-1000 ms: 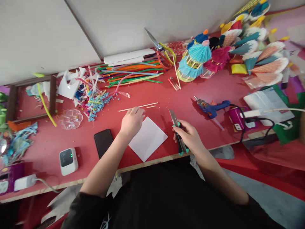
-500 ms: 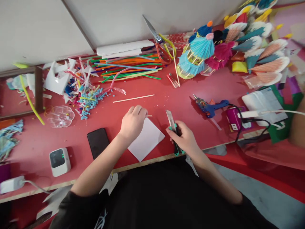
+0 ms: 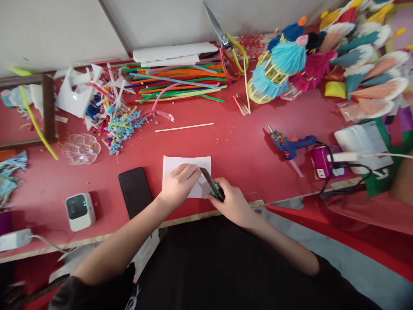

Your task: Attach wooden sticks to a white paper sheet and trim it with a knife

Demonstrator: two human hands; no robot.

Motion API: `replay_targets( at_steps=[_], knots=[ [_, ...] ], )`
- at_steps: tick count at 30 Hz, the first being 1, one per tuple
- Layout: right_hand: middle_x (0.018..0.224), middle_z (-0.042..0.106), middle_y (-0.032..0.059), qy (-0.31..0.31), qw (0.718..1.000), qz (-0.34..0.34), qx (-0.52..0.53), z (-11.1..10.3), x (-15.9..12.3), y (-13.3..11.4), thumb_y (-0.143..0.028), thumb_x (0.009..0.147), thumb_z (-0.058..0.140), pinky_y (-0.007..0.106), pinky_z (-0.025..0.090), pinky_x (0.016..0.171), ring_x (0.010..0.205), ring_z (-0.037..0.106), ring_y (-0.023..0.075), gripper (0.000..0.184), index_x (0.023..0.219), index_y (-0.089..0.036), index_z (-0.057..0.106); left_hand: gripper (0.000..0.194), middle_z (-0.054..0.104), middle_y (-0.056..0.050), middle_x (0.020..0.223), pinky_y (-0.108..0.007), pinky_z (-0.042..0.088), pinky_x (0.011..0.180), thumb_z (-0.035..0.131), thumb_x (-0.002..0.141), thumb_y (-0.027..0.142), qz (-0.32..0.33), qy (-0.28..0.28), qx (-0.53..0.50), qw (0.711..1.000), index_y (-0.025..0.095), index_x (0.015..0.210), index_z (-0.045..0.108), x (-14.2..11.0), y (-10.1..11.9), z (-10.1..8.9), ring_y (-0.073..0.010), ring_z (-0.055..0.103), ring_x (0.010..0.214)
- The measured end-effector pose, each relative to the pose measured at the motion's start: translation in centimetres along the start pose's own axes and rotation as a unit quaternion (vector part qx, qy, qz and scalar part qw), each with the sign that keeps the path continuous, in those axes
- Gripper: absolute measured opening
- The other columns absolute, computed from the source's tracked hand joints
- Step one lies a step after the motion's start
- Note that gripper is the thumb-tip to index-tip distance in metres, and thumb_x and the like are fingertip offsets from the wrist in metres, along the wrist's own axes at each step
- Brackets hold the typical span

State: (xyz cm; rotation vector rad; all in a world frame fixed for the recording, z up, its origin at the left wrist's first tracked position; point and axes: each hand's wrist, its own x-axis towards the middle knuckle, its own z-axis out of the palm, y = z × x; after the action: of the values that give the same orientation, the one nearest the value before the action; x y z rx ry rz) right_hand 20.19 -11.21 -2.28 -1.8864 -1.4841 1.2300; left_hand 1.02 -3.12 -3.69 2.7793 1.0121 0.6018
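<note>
My left hand (image 3: 179,185) is pinched over the white paper (image 3: 171,162), which lies on the red table. A short thin wooden stick, mostly hidden by the fingers, is in that pinch; only a bit of it shows at the fingertips. Wrapped round a utility knife (image 3: 215,188) with a green and black handle is my right hand (image 3: 237,204). The knife's blade points up and left, right beside the left fingertips; whether it touches the stick I cannot tell. Beyond the paper lies a longer wooden stick (image 3: 184,127).
A black phone (image 3: 134,191) and a white device (image 3: 80,211) lie to the left. Pipe cleaners (image 3: 180,82), scissors (image 3: 226,43) and paper scraps (image 3: 75,94) line the back. A blue glue gun (image 3: 290,147) with its cable and fringed blue crafts (image 3: 269,79) are on the right.
My left hand has picked up the short stick from the table and come back over the paper. The paper has turned square to me. The knife has moved left to the left fingertips.
</note>
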Motion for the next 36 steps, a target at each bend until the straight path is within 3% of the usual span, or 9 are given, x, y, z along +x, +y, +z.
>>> replay_targets(
  at_steps=[7, 13, 17, 21, 26, 36],
  knots=[
    [0.066, 0.061, -0.0017, 0.039, 0.998, 0.033, 0.044, -1.9, 1.0, 1.3, -0.053, 0.086, 0.059, 0.032, 0.049, 0.055, 0.056, 0.063, 0.0182, 0.037, 0.104, -0.022, 0.052, 0.021, 0.071, -0.009, 0.110, -0.034, 0.059, 0.092, 0.049, 0.098, 0.012, 0.002, 0.059, 0.008, 0.998, 0.016, 0.113, 0.063, -1.2, 1.0, 1.2, -0.0207, 0.067, 0.108],
    [0.079, 0.066, -0.0004, 0.052, 0.997, 0.031, 0.042, -4.0, 4.2, 1.8, -0.052, 0.082, 0.067, 0.035, 0.051, 0.059, 0.054, 0.060, 0.0160, 0.042, 0.108, -0.023, 0.050, 0.022, 0.072, -0.006, 0.097, -0.032, 0.060, 0.083, 0.048, 0.096, 0.008, -0.018, 0.047, 0.004, 0.999, 0.017, 0.106, 0.066, -0.3, 1.2, 1.3, -0.0203, 0.068, 0.099],
    [0.116, 0.069, 0.0074, 0.005, 0.998, -0.064, 0.003, -4.7, 7.0, 0.4, -0.040, 0.076, 0.075, 0.039, 0.052, 0.074, 0.078, 0.065, 0.0195, 0.043, 0.110, -0.024, 0.052, 0.029, 0.072, -0.008, 0.106, -0.034, 0.060, 0.081, 0.049, 0.094, 0.006, -0.023, 0.045, 0.009, 0.999, 0.017, 0.116, 0.065, -0.1, 1.7, 1.1, -0.0226, 0.068, 0.101],
    [0.116, 0.070, 0.0064, -0.048, 0.992, -0.111, -0.024, -4.6, 8.8, -0.8, -0.027, 0.075, 0.076, 0.039, 0.052, 0.080, 0.085, 0.065, 0.0205, 0.040, 0.107, -0.024, 0.052, 0.027, 0.072, -0.010, 0.112, -0.038, 0.061, 0.085, 0.056, 0.092, 0.011, -0.010, 0.049, -0.006, 0.999, 0.017, 0.117, 0.064, -0.5, 2.0, 1.4, -0.0247, 0.067, 0.104],
    [0.109, 0.073, 0.0030, -0.036, 0.993, -0.098, -0.052, -4.0, 8.1, -1.3, -0.022, 0.076, 0.074, 0.038, 0.052, 0.078, 0.088, 0.068, 0.0226, 0.036, 0.103, -0.026, 0.051, 0.024, 0.071, -0.011, 0.112, -0.041, 0.062, 0.090, 0.061, 0.092, 0.019, -0.008, 0.049, -0.045, 0.998, 0.015, 0.115, 0.065, -1.2, 1.7, 1.2, -0.0261, 0.067, 0.107],
    [0.100, 0.074, 0.0011, -0.027, 0.998, -0.049, -0.010, -3.2, 5.4, -1.1, -0.022, 0.076, 0.072, 0.035, 0.051, 0.077, 0.086, 0.069, 0.0209, 0.029, 0.098, -0.025, 0.053, 0.017, 0.074, -0.004, 0.107, -0.037, 0.062, 0.091, 0.060, 0.094, 0.014, -0.017, 0.040, -0.100, 0.994, 0.020, 0.107, 0.068, -2.0, 1.3, 0.9, -0.0212, 0.068, 0.108]
  ],
)
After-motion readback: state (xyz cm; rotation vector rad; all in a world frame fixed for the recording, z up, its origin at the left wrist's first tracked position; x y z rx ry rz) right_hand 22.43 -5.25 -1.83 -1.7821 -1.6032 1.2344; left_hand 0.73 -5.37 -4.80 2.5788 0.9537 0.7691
